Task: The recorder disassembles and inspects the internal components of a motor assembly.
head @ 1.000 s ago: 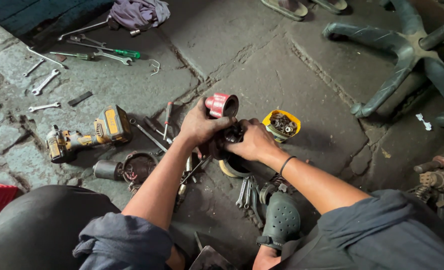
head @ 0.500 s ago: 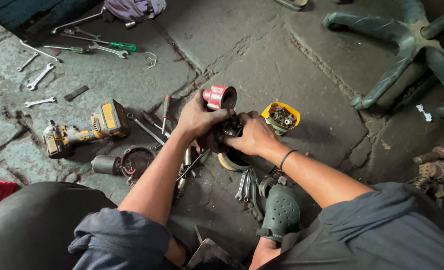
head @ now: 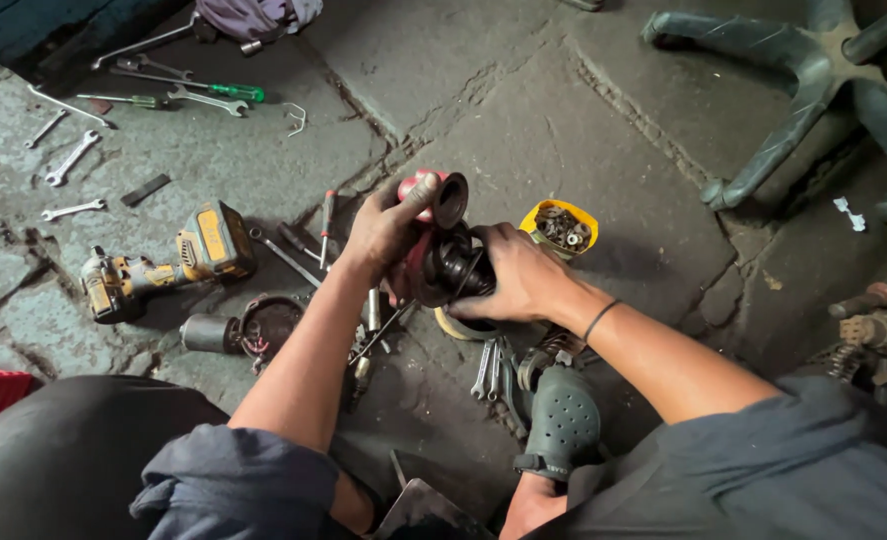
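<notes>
Red-and-black motor part (head: 441,250) sits clasped between both hands: left hand (head: 385,228) grips its red end, right hand (head: 515,275) closes around its black body.

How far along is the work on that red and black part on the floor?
Done: tools are laid out, with the yellow power drill and wrenches lying unused on the concrete floor. In hand: the left hand and right hand both grip the red and black part, lifted off the floor. Left: a motor-like piece lies apart, and the yellow cup of small hardware is unused.
</notes>
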